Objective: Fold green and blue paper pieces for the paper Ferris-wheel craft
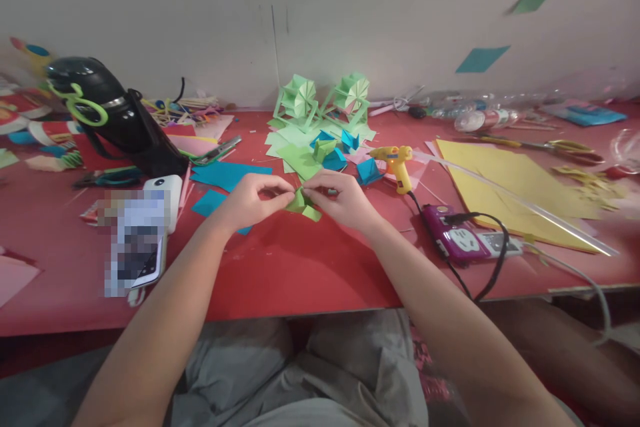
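Both my hands meet over the red table (300, 267), pinching a small folded piece of light green paper (306, 205). My left hand (250, 199) grips its left side with closed fingers. My right hand (341, 199) pinches its right side, fingers curled. Just beyond lie blue folded paper pieces (334, 153) and green paper sheets (295, 147). Two green paper fan-like models (323, 100) stand further back by the wall.
A yellow glue gun (397, 165) lies right of my hands, its cord running to a purple power strip (457, 240). Yellow card (510, 180) and scissors (560, 145) are at the right. A phone (137, 247), white box and black helmet-like object (107, 110) sit left.
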Available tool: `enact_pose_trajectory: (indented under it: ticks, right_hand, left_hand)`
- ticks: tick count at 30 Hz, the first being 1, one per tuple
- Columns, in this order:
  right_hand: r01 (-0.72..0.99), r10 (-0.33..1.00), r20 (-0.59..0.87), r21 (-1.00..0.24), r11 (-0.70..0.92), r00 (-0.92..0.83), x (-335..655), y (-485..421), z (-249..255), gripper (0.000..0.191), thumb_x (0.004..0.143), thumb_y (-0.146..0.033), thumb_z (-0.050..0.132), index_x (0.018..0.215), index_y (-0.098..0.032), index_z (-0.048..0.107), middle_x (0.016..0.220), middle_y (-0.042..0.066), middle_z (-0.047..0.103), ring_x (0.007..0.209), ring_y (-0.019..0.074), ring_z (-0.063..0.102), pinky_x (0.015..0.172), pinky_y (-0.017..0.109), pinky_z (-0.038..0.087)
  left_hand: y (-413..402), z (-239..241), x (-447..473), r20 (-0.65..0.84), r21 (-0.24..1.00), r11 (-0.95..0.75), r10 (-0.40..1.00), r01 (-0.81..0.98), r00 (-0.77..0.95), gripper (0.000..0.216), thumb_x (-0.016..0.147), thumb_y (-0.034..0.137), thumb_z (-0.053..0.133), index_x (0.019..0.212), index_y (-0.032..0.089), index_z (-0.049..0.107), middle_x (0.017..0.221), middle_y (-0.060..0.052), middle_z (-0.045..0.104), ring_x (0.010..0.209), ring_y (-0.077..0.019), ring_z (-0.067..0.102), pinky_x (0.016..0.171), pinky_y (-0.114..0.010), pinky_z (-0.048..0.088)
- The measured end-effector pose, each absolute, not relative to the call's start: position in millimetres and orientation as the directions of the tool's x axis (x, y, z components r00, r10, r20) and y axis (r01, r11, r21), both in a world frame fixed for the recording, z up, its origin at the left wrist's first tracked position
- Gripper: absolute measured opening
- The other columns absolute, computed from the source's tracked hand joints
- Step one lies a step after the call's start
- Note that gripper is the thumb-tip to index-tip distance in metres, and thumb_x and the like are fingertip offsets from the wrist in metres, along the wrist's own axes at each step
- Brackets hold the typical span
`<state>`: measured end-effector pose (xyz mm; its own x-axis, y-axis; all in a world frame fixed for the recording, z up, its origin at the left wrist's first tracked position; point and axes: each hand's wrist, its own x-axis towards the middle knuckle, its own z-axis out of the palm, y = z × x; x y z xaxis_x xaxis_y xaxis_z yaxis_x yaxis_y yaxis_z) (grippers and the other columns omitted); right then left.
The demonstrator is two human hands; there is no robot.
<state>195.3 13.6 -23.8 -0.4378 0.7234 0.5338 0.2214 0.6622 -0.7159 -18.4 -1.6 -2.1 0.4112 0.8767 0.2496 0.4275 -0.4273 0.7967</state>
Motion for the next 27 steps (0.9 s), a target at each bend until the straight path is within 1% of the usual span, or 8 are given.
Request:
enact_pose_trajectory:
  ticks: [4, 7, 13, 17, 20, 23, 27]
  right_hand:
    - [0.214, 0.725, 0.506, -0.731, 0.648, -0.468, 194.8, 13.4, -25.0, 0.015, 0.092, -0.025, 0.061, 0.089, -0.018, 0.075, 0.083, 0.005, 0.068, 0.074, 0.0141, 0.059, 0.067, 0.028, 0.046]
    - [0.209, 0.726, 0.488, -0.741, 0.638, -0.484, 194.7, 13.4, -24.9, 0.017, 0.093, -0.027, 0.060, 0.090, -0.017, 0.075, 0.082, 0.005, 0.069, 0.075, 0.0141, 0.060, 0.069, 0.028, 0.047]
    - [0.175, 0.718, 0.486, -0.755, 0.632, -0.498, 195.6, 13.6, -24.8, 0.020, 0.092, -0.033, 0.063, 0.088, -0.018, 0.076, 0.083, 0.005, 0.069, 0.075, 0.0149, 0.061, 0.067, 0.029, 0.047]
    - [0.182, 0.725, 0.461, -0.767, 0.616, -0.512, 195.3, 12.4, -23.4, 0.024, 0.093, -0.038, 0.062, 0.088, -0.019, 0.075, 0.081, 0.005, 0.070, 0.073, 0.0148, 0.061, 0.066, 0.029, 0.046]
    - [0.198, 0.743, 0.427, -0.784, 0.589, -0.515, 194.8, 11.7, -22.9, 0.026, 0.092, -0.039, 0.062, 0.085, -0.018, 0.074, 0.077, 0.004, 0.069, 0.070, 0.0138, 0.059, 0.064, 0.028, 0.045]
    - [0.193, 0.746, 0.421, -0.792, 0.580, -0.515, 194.6, 11.8, -23.9, 0.024, 0.090, -0.039, 0.064, 0.081, -0.018, 0.072, 0.076, 0.003, 0.067, 0.067, 0.0128, 0.057, 0.060, 0.027, 0.044]
    - [0.213, 0.754, 0.446, -0.775, 0.595, -0.482, 194.5, 11.5, -23.5, 0.024, 0.092, -0.036, 0.061, 0.079, -0.017, 0.069, 0.077, 0.004, 0.066, 0.069, 0.0133, 0.057, 0.062, 0.027, 0.045]
  left_hand:
    - [-0.9, -2.6, -18.9, 0.253, 0.763, -0.432, 0.884, 0.481, 0.393, 0.012, 0.082, 0.026, 0.066, 0.081, 0.017, 0.074, 0.077, -0.002, 0.075, 0.073, -0.0156, 0.068, 0.070, -0.024, 0.054]
    - [-1.7, -1.2, -19.9, 0.263, 0.749, -0.438, 0.885, 0.496, 0.385, 0.011, 0.079, 0.024, 0.066, 0.079, 0.017, 0.074, 0.074, -0.002, 0.075, 0.070, -0.0153, 0.068, 0.068, -0.024, 0.054]
    - [-2.1, -1.5, -22.8, 0.223, 0.765, -0.425, 0.880, 0.484, 0.420, 0.015, 0.080, 0.031, 0.067, 0.078, 0.018, 0.075, 0.075, -0.002, 0.075, 0.070, -0.0167, 0.069, 0.067, -0.025, 0.055]
    - [-1.7, -2.8, -22.0, 0.248, 0.759, -0.444, 0.873, 0.476, 0.419, 0.013, 0.080, 0.030, 0.067, 0.078, 0.020, 0.075, 0.074, -0.002, 0.075, 0.069, -0.0172, 0.069, 0.065, -0.025, 0.054]
    - [-1.7, -4.9, -21.0, 0.247, 0.745, -0.455, 0.868, 0.488, 0.431, 0.016, 0.082, 0.033, 0.068, 0.077, 0.021, 0.076, 0.075, -0.002, 0.076, 0.072, -0.0184, 0.069, 0.067, -0.026, 0.054]
    - [-1.8, -5.8, -20.6, 0.216, 0.743, -0.446, 0.866, 0.500, 0.451, 0.020, 0.084, 0.039, 0.068, 0.080, 0.021, 0.077, 0.081, -0.003, 0.077, 0.078, -0.0203, 0.071, 0.070, -0.028, 0.055]
    - [-3.9, -0.1, -20.3, 0.212, 0.791, -0.414, 0.876, 0.451, 0.433, 0.021, 0.085, 0.039, 0.068, 0.087, 0.020, 0.075, 0.084, -0.005, 0.076, 0.081, -0.0206, 0.071, 0.074, -0.030, 0.057]
